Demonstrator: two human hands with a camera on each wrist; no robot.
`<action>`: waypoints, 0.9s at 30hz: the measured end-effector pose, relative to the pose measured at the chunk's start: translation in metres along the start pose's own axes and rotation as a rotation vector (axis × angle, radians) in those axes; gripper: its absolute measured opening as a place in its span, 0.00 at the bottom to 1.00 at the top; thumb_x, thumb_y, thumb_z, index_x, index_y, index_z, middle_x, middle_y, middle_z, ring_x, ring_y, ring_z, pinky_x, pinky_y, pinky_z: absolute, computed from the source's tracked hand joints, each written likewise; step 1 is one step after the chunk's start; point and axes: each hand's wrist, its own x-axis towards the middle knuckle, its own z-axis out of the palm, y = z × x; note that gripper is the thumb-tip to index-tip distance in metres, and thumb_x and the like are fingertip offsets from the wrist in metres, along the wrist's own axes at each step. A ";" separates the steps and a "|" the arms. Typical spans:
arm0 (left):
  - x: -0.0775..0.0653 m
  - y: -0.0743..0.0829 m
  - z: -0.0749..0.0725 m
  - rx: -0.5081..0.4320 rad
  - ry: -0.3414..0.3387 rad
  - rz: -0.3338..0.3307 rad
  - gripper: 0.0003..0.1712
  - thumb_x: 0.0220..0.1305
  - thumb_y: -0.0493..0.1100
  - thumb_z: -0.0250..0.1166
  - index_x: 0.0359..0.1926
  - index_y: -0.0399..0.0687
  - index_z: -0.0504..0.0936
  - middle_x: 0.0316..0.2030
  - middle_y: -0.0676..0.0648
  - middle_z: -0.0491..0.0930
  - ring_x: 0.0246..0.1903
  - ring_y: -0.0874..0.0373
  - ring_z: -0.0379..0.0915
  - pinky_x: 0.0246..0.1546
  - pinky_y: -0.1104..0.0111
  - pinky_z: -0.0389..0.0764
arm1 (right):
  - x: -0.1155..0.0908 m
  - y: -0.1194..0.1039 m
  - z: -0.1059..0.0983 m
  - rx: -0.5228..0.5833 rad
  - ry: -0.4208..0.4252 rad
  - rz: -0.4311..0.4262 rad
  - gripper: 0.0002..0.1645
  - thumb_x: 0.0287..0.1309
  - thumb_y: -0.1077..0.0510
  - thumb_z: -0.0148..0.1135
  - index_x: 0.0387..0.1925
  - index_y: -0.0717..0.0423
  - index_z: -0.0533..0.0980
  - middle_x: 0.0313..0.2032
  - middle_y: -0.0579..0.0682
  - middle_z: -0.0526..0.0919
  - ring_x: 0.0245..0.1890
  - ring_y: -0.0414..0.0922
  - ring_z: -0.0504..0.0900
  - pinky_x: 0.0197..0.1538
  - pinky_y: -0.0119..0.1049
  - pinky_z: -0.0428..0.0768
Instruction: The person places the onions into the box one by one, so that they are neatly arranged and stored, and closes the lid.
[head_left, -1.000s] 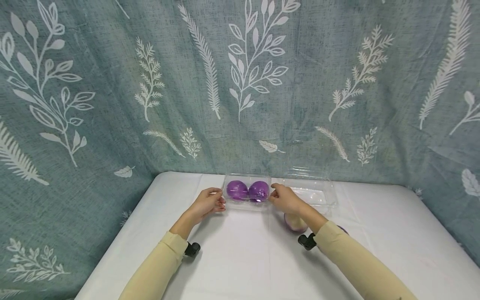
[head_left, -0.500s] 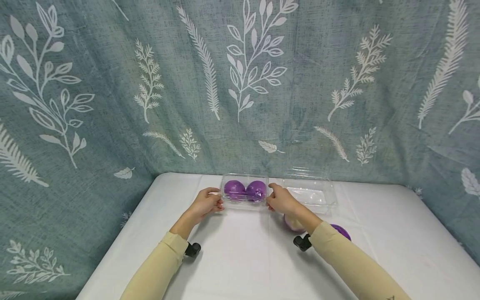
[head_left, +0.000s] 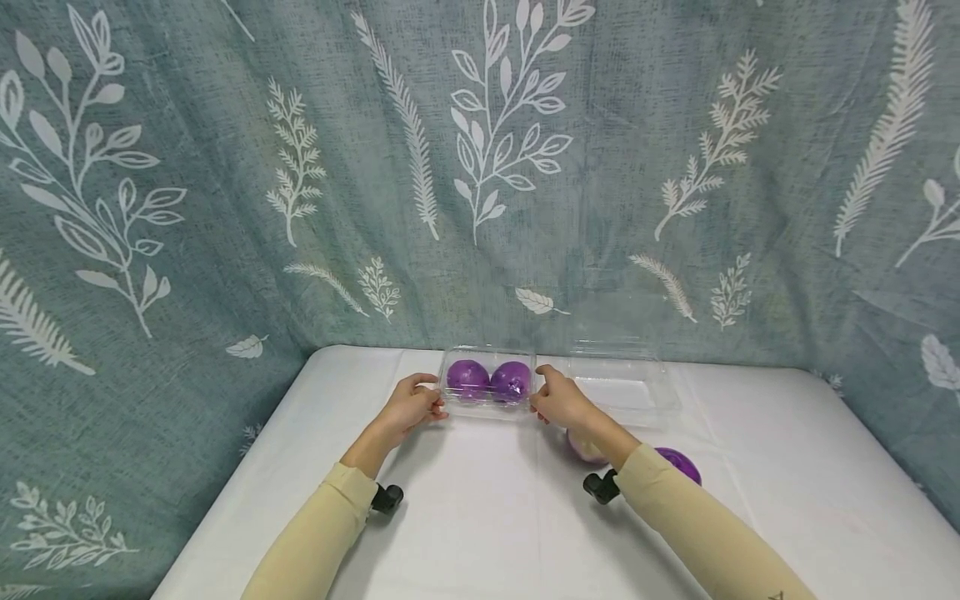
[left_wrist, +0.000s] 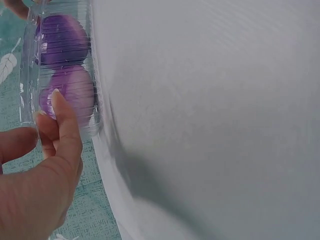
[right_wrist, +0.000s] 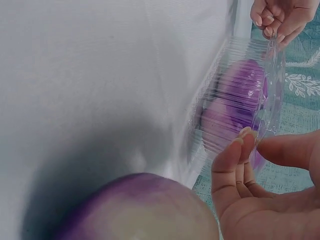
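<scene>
A clear ribbed plastic container [head_left: 486, 410] stands at the back of the white table, with two round purple-and-pale things [head_left: 467, 379] side by side inside it. My left hand [head_left: 411, 407] grips its left end, the fingers against the end wall in the left wrist view. At the opposite end my right hand [head_left: 562, 403] pinches the rim between thumb and fingers, as the right wrist view shows. Below my right hand lies a round purple-and-cream thing [right_wrist: 150, 210], partly hidden by the wrist in the head view.
A second clear container [head_left: 615, 392] stands open to the right of my right hand. Another round purple thing [head_left: 681, 463] lies partly behind my right sleeve. A patterned green cloth [head_left: 525, 208] hangs behind the white table [head_left: 480, 517].
The filled container has shifted slightly left, and my right hand has moved left with it. More of the purple thing behind my right sleeve shows now.
</scene>
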 end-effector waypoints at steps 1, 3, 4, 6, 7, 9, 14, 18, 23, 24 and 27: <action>0.001 0.000 0.001 -0.001 0.001 0.002 0.25 0.74 0.29 0.53 0.69 0.28 0.64 0.35 0.40 0.75 0.32 0.54 0.76 0.46 0.59 0.89 | 0.002 0.001 -0.001 -0.002 -0.002 0.001 0.37 0.65 0.69 0.54 0.72 0.76 0.54 0.33 0.61 0.86 0.26 0.49 0.82 0.30 0.36 0.83; 0.002 0.000 0.002 -0.002 0.004 0.004 0.25 0.74 0.29 0.53 0.69 0.28 0.64 0.35 0.39 0.75 0.31 0.54 0.75 0.46 0.59 0.89 | 0.005 0.003 -0.004 -0.001 -0.007 0.004 0.37 0.65 0.69 0.54 0.72 0.75 0.54 0.33 0.59 0.85 0.27 0.49 0.82 0.30 0.36 0.83; 0.003 0.000 0.003 -0.002 0.006 0.004 0.25 0.74 0.29 0.53 0.69 0.28 0.64 0.35 0.39 0.75 0.31 0.54 0.75 0.46 0.59 0.89 | 0.006 0.003 -0.005 -0.002 -0.011 0.003 0.37 0.65 0.69 0.54 0.72 0.75 0.54 0.33 0.59 0.85 0.27 0.49 0.82 0.30 0.36 0.83; 0.004 0.001 0.004 -0.003 0.011 0.001 0.25 0.74 0.29 0.53 0.69 0.28 0.64 0.35 0.39 0.75 0.31 0.55 0.75 0.47 0.59 0.89 | 0.008 0.004 -0.007 -0.002 -0.016 0.003 0.37 0.65 0.69 0.54 0.73 0.75 0.54 0.33 0.58 0.85 0.27 0.48 0.81 0.31 0.36 0.83; 0.005 0.002 0.005 -0.006 0.016 -0.002 0.25 0.74 0.29 0.53 0.69 0.28 0.64 0.36 0.38 0.76 0.31 0.55 0.75 0.47 0.59 0.89 | 0.009 0.004 -0.009 0.000 -0.021 0.003 0.37 0.66 0.69 0.53 0.73 0.75 0.54 0.34 0.59 0.85 0.27 0.48 0.81 0.31 0.36 0.82; 0.007 0.002 0.007 -0.004 0.024 -0.006 0.25 0.75 0.29 0.53 0.69 0.28 0.64 0.36 0.38 0.76 0.31 0.55 0.75 0.46 0.59 0.89 | 0.012 0.005 -0.011 0.007 -0.032 0.002 0.38 0.66 0.69 0.53 0.73 0.75 0.53 0.35 0.62 0.86 0.27 0.47 0.81 0.31 0.36 0.83; 0.011 0.002 0.009 0.002 0.048 -0.013 0.24 0.75 0.31 0.53 0.69 0.29 0.65 0.37 0.37 0.77 0.31 0.54 0.77 0.46 0.59 0.89 | 0.016 0.007 -0.014 0.001 -0.032 -0.002 0.38 0.66 0.69 0.53 0.73 0.74 0.53 0.37 0.63 0.86 0.28 0.48 0.82 0.32 0.37 0.84; 0.013 0.001 0.010 0.017 0.063 -0.012 0.23 0.76 0.32 0.54 0.68 0.29 0.66 0.37 0.38 0.77 0.32 0.53 0.78 0.48 0.58 0.89 | 0.016 0.006 -0.015 -0.021 -0.031 0.000 0.38 0.68 0.67 0.54 0.74 0.74 0.53 0.37 0.62 0.86 0.30 0.51 0.83 0.36 0.39 0.86; 0.012 0.002 0.009 0.065 0.092 -0.011 0.23 0.78 0.35 0.53 0.69 0.31 0.66 0.46 0.32 0.77 0.34 0.52 0.78 0.47 0.59 0.89 | 0.012 0.002 -0.019 -0.061 -0.030 -0.013 0.40 0.68 0.64 0.57 0.74 0.74 0.53 0.40 0.63 0.86 0.35 0.54 0.86 0.47 0.46 0.87; 0.012 0.002 0.008 0.083 0.102 -0.009 0.23 0.79 0.36 0.53 0.69 0.31 0.67 0.48 0.31 0.76 0.34 0.52 0.79 0.46 0.60 0.89 | 0.011 0.001 -0.021 -0.074 -0.028 -0.019 0.40 0.68 0.63 0.58 0.74 0.74 0.53 0.41 0.63 0.86 0.37 0.54 0.86 0.49 0.47 0.87; 0.008 0.004 0.007 0.156 0.139 0.012 0.24 0.79 0.39 0.54 0.69 0.32 0.67 0.51 0.30 0.74 0.35 0.52 0.79 0.44 0.60 0.89 | 0.004 -0.003 -0.027 -0.100 -0.032 -0.035 0.40 0.69 0.61 0.58 0.74 0.74 0.54 0.44 0.62 0.86 0.41 0.52 0.86 0.52 0.48 0.87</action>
